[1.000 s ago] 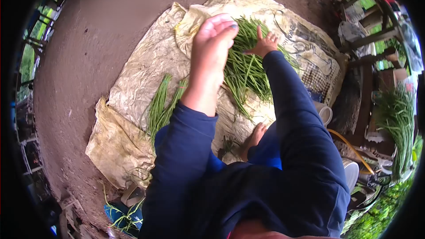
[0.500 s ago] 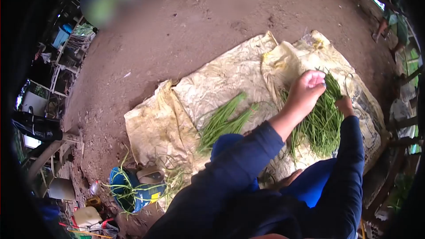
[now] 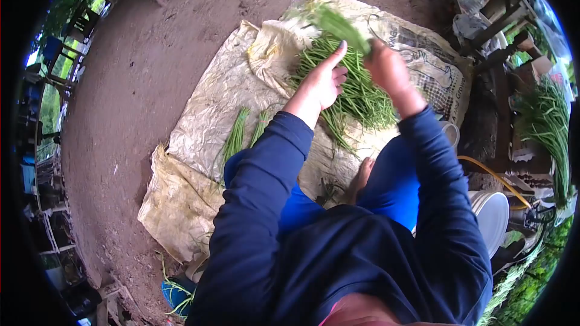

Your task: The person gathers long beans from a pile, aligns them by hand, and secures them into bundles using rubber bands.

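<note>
Right hand (image 3: 388, 67) closed round near end of bean bunch (image 3: 342, 26); bunch blurred, over far part of bean pile (image 3: 365, 101). Left hand (image 3: 321, 86) spread, thumb raised, fingers part curled; contact with pile cannot be told. Pile lies loose on sacking (image 3: 205, 108), beyond bare foot (image 3: 363, 174). Two smaller bundles (image 3: 236, 134) on sacking, left of pile, near left sleeve (image 3: 257, 175).

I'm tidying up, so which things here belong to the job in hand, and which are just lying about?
Belonging to the job:
- blurred green bunch in the right hand
- long green bean pile
- cream woven sacking underneath

Apparently lying about:
- round white plastic container
- thin orange tube
</note>
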`<state>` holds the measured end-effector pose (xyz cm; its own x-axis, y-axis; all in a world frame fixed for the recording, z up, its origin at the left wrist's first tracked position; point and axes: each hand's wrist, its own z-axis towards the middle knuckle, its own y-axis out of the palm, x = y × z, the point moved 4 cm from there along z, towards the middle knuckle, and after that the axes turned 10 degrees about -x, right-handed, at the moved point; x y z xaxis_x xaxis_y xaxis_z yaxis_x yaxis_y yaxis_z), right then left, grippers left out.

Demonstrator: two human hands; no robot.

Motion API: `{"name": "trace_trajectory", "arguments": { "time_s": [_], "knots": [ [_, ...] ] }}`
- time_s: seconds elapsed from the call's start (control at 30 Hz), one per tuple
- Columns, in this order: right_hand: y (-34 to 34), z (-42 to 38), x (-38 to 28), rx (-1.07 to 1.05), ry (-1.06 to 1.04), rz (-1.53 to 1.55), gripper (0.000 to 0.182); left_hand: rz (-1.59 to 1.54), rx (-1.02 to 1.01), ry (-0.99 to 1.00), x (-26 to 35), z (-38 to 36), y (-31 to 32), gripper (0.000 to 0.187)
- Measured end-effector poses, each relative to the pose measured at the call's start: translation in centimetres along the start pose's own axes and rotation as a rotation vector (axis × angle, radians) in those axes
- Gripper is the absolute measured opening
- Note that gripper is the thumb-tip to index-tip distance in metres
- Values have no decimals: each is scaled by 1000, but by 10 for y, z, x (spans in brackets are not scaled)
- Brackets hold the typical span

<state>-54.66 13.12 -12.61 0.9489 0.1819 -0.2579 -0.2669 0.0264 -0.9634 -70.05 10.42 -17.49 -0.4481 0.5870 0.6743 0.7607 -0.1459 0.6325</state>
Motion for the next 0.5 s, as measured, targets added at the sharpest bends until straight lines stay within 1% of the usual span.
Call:
{"name": "trace_trajectory", "arguments": {
  "time_s": [0.03,0.1,0.13,0.17,0.2,0.23,0.27,0.3,0.33,0.37,0.43,0.47,0.5],
  "knots": [
    [15,-19,-12,-14,10,-87,30,-70,-14,-22,-3,-1,7,106],
    [37,-57,-38,-94,-67,5,40,-270,-23,133,-9,7,7,82],
    [55,-72,-39,-59,-139,100,47,-343,79,98,-20,8,0,50],
    [67,-82,-40,-26,-216,199,53,-262,58,85,-33,18,-21,26],
    [65,-88,-42,-61,-326,399,70,-145,93,107,-35,12,-29,20],
    [67,-87,-36,-47,-469,515,66,-31,130,127,-37,6,-36,15],
    [70,-81,-22,-228,-299,810,62,-24,140,127,-38,6,-47,15],
    [72,-76,-11,-407,-114,1096,59,-33,35,112,-37,9,-52,12],
    [67,-69,1,-389,-18,1153,43,-44,-73,93,-40,13,-53,10],
    [57,-66,8,-333,-42,1167,46,-10,45,87,-38,5,-45,5],
    [57,-62,7,-317,-82,1453,48,145,-77,-6,-33,-11,-29,11],
    [58,-61,-2,-493,-171,1523,48,233,-81,-66,-34,-16,-23,19],
    [59,-61,-9,-672,-264,1586,49,290,-258,-34,-33,-20,-13,26]
  ]
}}
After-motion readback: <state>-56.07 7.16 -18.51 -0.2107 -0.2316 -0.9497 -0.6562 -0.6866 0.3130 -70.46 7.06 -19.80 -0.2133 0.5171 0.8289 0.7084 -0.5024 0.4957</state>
